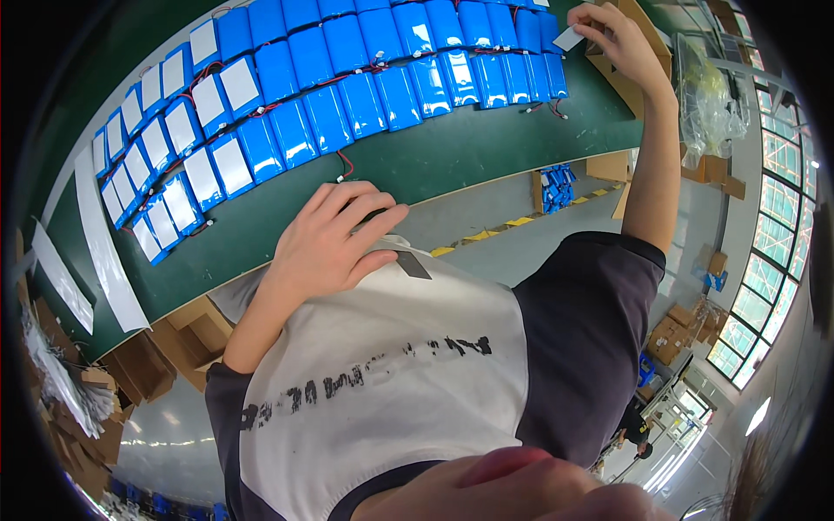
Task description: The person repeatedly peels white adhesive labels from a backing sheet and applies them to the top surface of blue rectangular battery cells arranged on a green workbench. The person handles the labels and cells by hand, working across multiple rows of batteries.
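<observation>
Blue-wrapped battery packs [326, 117] lie in several curved rows on a green table [486, 143], with thin red and black leads and small white connectors. White rectangular pads [204, 178] sit on many of the packs at the left. At the far right end of the rows, my right hand [621, 42] pinches a small white rectangular pad [569, 38] between thumb and fingers. My left hand [334, 239] is over the near table edge, fingers bent and apart, nothing seen in it. Beside its thumb a dark rectangular patch [414, 265] shows against my shirt; whether they touch, I cannot tell.
White strips [109, 247] lie on the table's left end. A cardboard box [643, 43] stands by my right hand, clear plastic bags [708, 100] beyond it. Below the table are a box of blue packs [556, 187] and open cartons [187, 339]. A person [638, 430] is far behind.
</observation>
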The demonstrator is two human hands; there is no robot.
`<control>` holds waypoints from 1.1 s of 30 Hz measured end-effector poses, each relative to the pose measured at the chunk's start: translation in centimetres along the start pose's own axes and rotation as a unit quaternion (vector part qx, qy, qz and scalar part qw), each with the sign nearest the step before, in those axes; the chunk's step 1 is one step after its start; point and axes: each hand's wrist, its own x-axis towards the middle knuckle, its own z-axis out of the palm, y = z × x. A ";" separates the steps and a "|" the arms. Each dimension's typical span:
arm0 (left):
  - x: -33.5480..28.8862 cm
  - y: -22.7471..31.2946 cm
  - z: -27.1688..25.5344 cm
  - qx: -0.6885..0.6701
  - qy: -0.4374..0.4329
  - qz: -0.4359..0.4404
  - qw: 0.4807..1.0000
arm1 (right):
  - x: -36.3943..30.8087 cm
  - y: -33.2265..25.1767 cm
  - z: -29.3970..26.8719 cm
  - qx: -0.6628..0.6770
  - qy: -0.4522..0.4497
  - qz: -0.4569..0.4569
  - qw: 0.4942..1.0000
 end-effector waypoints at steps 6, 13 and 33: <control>0.2 0.0 0.0 0.005 0.006 0.000 1.000 | 0.8 -0.5 0.2 -0.018 -0.029 -0.056 0.998; 0.1 0.0 0.1 0.002 0.011 -0.002 1.000 | 1.2 -1.5 2.4 -0.060 0.011 0.022 0.998; 0.0 -0.1 0.2 -0.009 0.022 -0.002 1.000 | -4.1 -5.4 2.0 0.000 0.149 0.014 0.989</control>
